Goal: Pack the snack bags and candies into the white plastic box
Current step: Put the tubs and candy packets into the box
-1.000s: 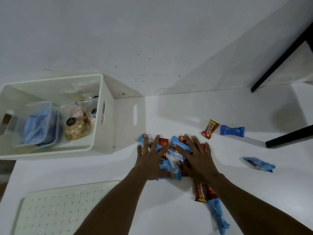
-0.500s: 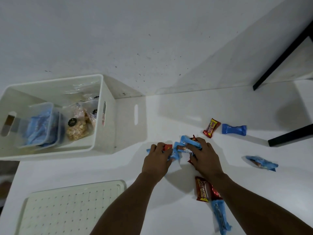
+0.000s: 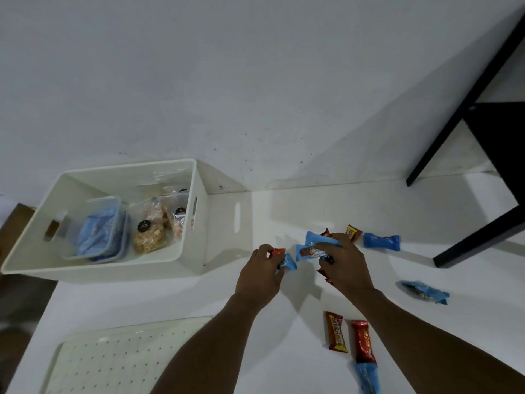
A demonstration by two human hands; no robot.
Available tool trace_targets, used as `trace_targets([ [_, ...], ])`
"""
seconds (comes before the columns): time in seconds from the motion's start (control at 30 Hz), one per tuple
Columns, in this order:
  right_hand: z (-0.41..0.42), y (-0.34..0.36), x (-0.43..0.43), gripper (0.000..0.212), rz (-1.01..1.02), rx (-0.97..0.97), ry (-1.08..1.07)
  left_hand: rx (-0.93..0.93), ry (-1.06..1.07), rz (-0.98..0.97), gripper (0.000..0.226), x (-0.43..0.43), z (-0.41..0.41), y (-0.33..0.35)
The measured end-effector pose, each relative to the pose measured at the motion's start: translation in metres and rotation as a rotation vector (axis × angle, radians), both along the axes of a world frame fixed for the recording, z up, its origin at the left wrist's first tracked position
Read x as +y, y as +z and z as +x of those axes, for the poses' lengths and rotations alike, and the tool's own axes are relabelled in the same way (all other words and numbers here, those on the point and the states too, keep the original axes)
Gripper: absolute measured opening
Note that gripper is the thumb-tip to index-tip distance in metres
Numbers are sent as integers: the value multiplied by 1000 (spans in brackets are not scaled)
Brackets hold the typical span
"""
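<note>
The white plastic box (image 3: 199,217) stands at the left and holds a clear tub of blue packets (image 3: 98,230) and clear snack bags (image 3: 149,236). My left hand (image 3: 262,275) is shut on a red and a blue candy (image 3: 287,261) to the right of the box. Beside it my right hand (image 3: 343,265) is shut on a bunch of blue and red candies (image 3: 311,250). Loose on the table lie a red-yellow candy (image 3: 352,233), a blue candy (image 3: 382,241), another blue one (image 3: 426,291), and red candies (image 3: 336,335) with a blue one (image 3: 368,378) near my right forearm.
A white perforated lid (image 3: 113,362) lies flat at the near left. Black furniture legs (image 3: 466,98) cross the far right, one reaching the floor near the loose candies. A white wall rises behind the table. The table's left edge runs below the box.
My hands went from lying flat on the candy pile to closed around handfuls of candies, which are now lifted slightly off the table.
</note>
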State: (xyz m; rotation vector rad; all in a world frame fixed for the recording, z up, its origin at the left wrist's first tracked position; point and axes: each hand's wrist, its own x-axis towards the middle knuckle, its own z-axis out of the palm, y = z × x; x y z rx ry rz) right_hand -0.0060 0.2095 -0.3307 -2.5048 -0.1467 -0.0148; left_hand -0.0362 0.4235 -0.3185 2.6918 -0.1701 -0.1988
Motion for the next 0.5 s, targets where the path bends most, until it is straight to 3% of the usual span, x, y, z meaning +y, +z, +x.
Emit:
trace_targets([
  [0.5, 18, 130, 93, 34, 41, -165, 132, -266, 114, -15, 38, 97, -5, 125],
])
